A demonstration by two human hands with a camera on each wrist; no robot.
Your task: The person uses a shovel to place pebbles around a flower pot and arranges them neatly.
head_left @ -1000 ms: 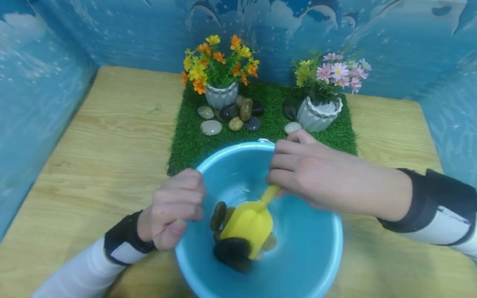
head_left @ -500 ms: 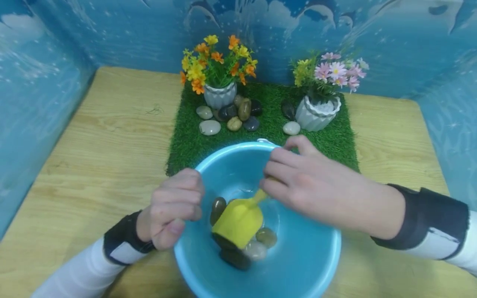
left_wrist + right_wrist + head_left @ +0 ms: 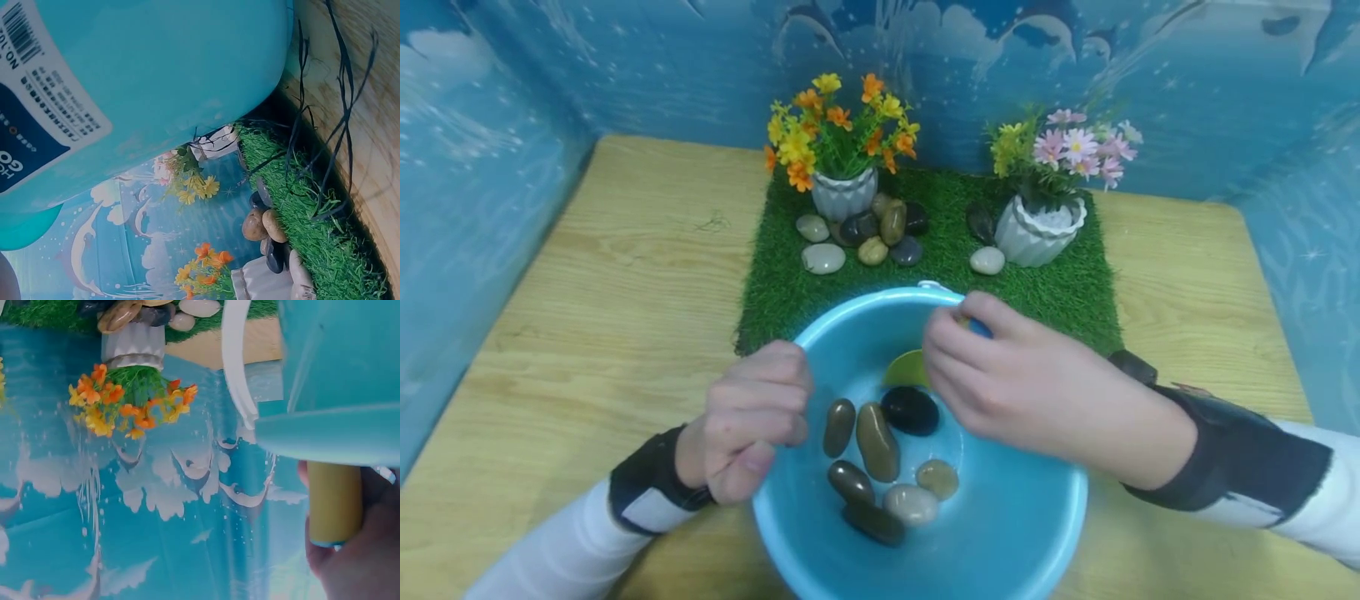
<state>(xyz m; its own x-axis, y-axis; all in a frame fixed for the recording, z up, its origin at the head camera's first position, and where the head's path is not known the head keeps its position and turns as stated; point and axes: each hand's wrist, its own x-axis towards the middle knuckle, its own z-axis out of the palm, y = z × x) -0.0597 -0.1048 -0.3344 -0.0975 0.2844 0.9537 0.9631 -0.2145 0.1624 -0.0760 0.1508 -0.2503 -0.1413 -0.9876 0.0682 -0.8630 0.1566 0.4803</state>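
Note:
A light-blue bucket (image 3: 1070,533) stands in front of me with several smooth stones on its bottom. My left hand (image 3: 756,421) grips its left rim, fingers curled over it. My right hand (image 3: 1000,371) holds a yellow toy shovel (image 3: 907,368) by the handle, over the bucket's far right side; most of the shovel is hidden behind that hand. In the right wrist view the yellow handle (image 3: 335,503) lies within the curled fingers. A black stone (image 3: 910,411) lies right at the blade's edge. Below it are brown stones (image 3: 877,442) and a whitish stone (image 3: 912,505).
Behind the bucket lies a green turf mat (image 3: 943,196). On it stand a pot of orange and yellow flowers (image 3: 845,193), a tilted pot of pink flowers (image 3: 1039,233) and several stones (image 3: 872,250). A white bucket handle (image 3: 236,362) shows beside the bucket.
The shovel blade has swung from over the stones to the bucket's far side, uncovering them. The black stone has shifted away from me. The right hand has turned; the left stays put.

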